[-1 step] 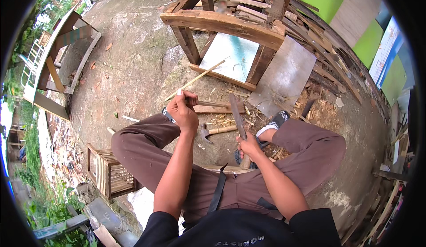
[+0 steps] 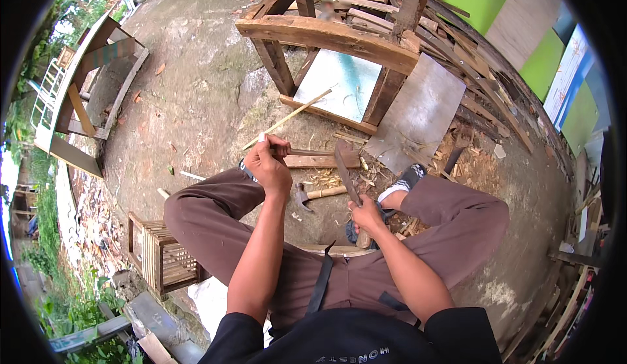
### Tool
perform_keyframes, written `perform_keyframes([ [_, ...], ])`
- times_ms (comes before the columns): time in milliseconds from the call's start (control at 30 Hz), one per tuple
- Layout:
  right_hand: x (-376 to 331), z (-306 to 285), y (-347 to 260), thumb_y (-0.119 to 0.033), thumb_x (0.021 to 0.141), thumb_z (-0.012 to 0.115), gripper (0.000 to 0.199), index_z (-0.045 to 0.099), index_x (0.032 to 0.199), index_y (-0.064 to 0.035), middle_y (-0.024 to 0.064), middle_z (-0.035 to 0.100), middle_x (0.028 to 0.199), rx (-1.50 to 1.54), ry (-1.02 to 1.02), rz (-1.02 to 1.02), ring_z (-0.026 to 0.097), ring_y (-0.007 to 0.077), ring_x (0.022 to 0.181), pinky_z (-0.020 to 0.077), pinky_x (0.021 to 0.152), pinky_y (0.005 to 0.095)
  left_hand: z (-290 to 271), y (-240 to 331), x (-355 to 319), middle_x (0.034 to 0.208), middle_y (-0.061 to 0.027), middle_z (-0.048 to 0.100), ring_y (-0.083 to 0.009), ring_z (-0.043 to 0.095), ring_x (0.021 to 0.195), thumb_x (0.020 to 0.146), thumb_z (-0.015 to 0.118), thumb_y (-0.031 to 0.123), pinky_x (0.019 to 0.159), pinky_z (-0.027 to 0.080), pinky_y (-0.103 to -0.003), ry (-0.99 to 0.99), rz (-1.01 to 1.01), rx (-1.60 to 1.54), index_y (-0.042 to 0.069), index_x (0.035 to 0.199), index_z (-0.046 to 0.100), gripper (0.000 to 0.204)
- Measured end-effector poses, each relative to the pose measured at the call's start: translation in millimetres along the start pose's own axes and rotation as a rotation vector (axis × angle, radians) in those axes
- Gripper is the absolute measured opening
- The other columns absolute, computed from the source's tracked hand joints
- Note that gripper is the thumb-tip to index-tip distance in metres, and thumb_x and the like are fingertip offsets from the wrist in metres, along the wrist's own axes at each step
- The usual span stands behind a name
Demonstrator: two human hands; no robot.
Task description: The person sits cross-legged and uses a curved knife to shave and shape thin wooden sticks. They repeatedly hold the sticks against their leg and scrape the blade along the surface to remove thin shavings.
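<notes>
My right hand (image 2: 368,215) is closed around the handle of a machete (image 2: 346,176), its dark, broad blade pointing away from me. My left hand (image 2: 270,168) is raised over my left shin, fingers pinched on a thin wooden stick (image 2: 312,152). That stick reaches right, across a flat wooden block (image 2: 320,161), toward the blade. A pale bamboo strip (image 2: 297,117) runs diagonally just beyond my left fingers; whether they touch it I cannot tell. Between my legs lies a claw hammer (image 2: 320,193) with a light wooden handle.
A brown wooden frame (image 2: 326,34) stands ahead, with a shiny sheet (image 2: 339,83) inside and a grey metal sheet (image 2: 418,112) leaning beside it. Wood shavings (image 2: 473,161) litter the ground. A slatted wooden crate (image 2: 163,254) sits by my left knee. Scrap planks (image 2: 486,93) pile up along the right.
The machete's blade tip has swung slightly left, with a small turn of my right hand. My left hand and the stick look unmoved.
</notes>
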State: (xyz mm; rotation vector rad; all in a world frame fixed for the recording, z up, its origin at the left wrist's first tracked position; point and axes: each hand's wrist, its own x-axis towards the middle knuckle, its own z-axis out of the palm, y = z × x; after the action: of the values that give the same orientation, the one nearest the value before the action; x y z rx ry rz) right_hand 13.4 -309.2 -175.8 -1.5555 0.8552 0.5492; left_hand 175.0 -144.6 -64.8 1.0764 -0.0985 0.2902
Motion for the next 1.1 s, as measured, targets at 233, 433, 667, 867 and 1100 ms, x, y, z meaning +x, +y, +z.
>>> perform_keyframes([
  [233,19,20,-14,-0.026,0.099,0.058,0.045,0.05,0.14,-0.0069,0.0222,0.07,0.095,-0.149,0.061,-0.165,0.07,0.0332,0.064,0.0553,0.056,0.0426,-11,-7,30,0.058,-0.0092,0.052,-0.0136,0.046,0.051,0.103,0.04,0.016,0.05,0.036,-0.027,-0.066,0.015,0.108,-0.002,0.06,0.05,0.048],
  [433,55,28,22,-0.022,0.101,0.053,0.049,0.043,0.148,-0.0152,0.0322,0.066,0.108,-0.366,0.186,-0.332,0.063,0.05,0.1,0.0491,0.087,0.0537,-11,-15,58,0.056,-0.0082,0.041,-0.017,0.039,0.052,0.1,0.037,0.023,0.053,0.035,-0.032,-0.111,-0.02,0.049,0.004,0.058,0.043,0.046],
  [667,49,41,14,-0.018,0.101,0.053,0.065,0.024,0.158,-0.0276,0.0312,0.066,0.109,-0.442,0.106,-0.331,0.061,0.0521,0.101,0.0484,0.084,0.0551,-19,-26,87,0.049,-0.0031,0.031,-0.0137,0.027,0.046,0.1,0.037,0.023,0.046,0.024,-0.03,-0.04,-0.086,-0.124,0.009,0.053,0.033,0.049],
  [867,51,43,18,-0.016,0.101,0.052,0.067,0.022,0.159,-0.0301,0.03,0.067,0.103,-0.459,0.217,-0.557,0.063,0.052,0.096,0.0492,0.081,0.0563,-12,-30,93,0.048,-0.0013,0.027,-0.0127,0.023,0.044,0.101,0.036,0.024,0.045,0.021,-0.03,-0.003,-0.08,-0.118,0.01,0.054,0.03,0.049],
  [1100,53,43,14,-0.02,0.103,0.048,0.062,0.024,0.159,-0.0294,0.0298,0.068,0.095,-0.687,0.043,-0.158,0.065,0.0502,0.096,0.05,0.081,0.0561,-8,-35,94,0.05,-0.0015,0.026,-0.013,0.022,0.045,0.101,0.035,0.03,0.045,0.019,-0.03,0.009,-0.078,-0.08,0.01,0.055,0.029,0.051],
])
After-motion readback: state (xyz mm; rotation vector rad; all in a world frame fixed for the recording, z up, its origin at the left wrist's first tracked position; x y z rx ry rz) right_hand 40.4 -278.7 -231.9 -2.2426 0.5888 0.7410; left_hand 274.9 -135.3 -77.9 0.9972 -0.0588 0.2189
